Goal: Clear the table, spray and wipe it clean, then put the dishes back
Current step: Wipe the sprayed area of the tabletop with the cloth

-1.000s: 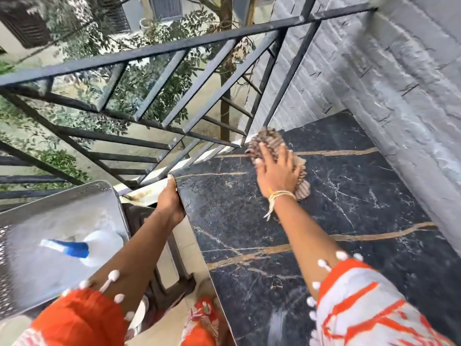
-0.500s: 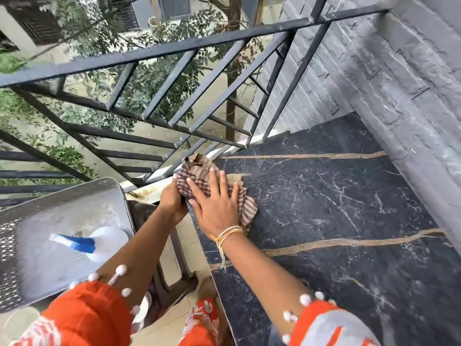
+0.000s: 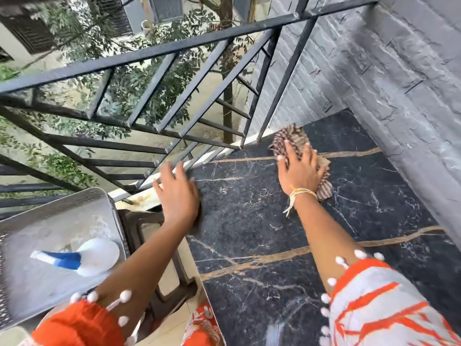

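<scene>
right hand (image 3: 300, 171) presses striped cloth (image 3: 294, 139) flat on dark table (image 3: 274, 233), grip spread; left hand (image 3: 178, 196) flat, fingers apart.

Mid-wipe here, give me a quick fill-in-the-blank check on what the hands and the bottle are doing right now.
1. The right hand presses a striped ____ onto the table.
2. The left hand lies flat at the table's ____ edge, fingers straight.
3. The spray bottle lies on its ____ on the metal chair.
4. The cloth is near the table's ____ edge, by the railing.

Missing words: cloth; left; side; far
</scene>
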